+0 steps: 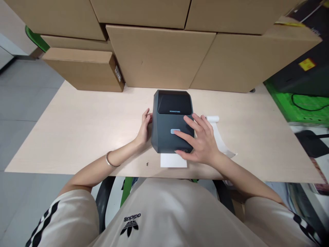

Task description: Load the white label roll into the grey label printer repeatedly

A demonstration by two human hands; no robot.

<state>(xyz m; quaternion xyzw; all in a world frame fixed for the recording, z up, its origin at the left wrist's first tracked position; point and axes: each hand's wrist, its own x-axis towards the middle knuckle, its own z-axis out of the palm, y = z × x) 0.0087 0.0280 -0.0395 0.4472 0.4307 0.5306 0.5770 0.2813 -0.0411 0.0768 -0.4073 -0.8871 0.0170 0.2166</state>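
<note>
A dark grey label printer (164, 139) with a glossy black window at its far end sits on the table, and a white label strip (173, 161) sticks out of its near side. My right hand (203, 140) lies over the printer's right side with fingers spread, one fingertip on the light-blue button (175, 131). Against the left side rests my left hand (145, 128), its fingers stretched forward and partly hidden; it touches the printer without wrapping round it. Beyond my right hand, a small white paper roll (212, 118) trails a loose strip (223, 142) along the table.
Stacked cardboard boxes (160, 56) form a wall along the table's back edge. A flatter box (86, 70) stands at the back left. A tiny dark scrap (147, 164) lies near the front edge of the pale wooden table (77, 130). At right is a green surface (308, 109) with a black cable.
</note>
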